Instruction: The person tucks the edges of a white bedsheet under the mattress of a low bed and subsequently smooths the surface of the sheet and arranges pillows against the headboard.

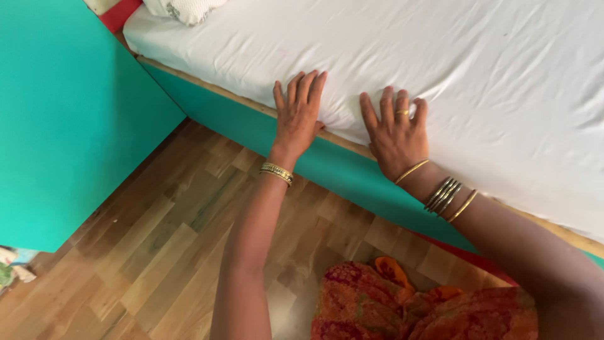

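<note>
— Where are we with our hands?

— Both lie flat on the white sheet (440, 69) at the near edge of the bed. Our left hand (299, 116) has its fingers stretched out and close together, the palm right over the edge of the mattress; nothing is pinched in its grip, it only presses. Our right hand (396, 135) sits just beside it, fingers a little spread, also open and flat on the cloth

— Why flat like that?

— We judge it is to hold the sheet taut against the mattress edge; the cloth is creased around both palms, and the wrinkles run away from them toward the far side

— And the sheet itself?

— It covers the whole mattress and hangs a little over the near side, above a thin wooden board (239, 99) and the teal bed frame (340, 173)

— What else do we see?

— Gold bangles (277, 172) on our left wrist, several more on the right, a ring on one right finger. A white pillow (182, 9) sits at the far left corner of the bed. Below is a wooden plank floor (157, 252), to the left a teal wall (69, 113), and at the bottom our red and orange patterned cloth (415, 308)
</note>
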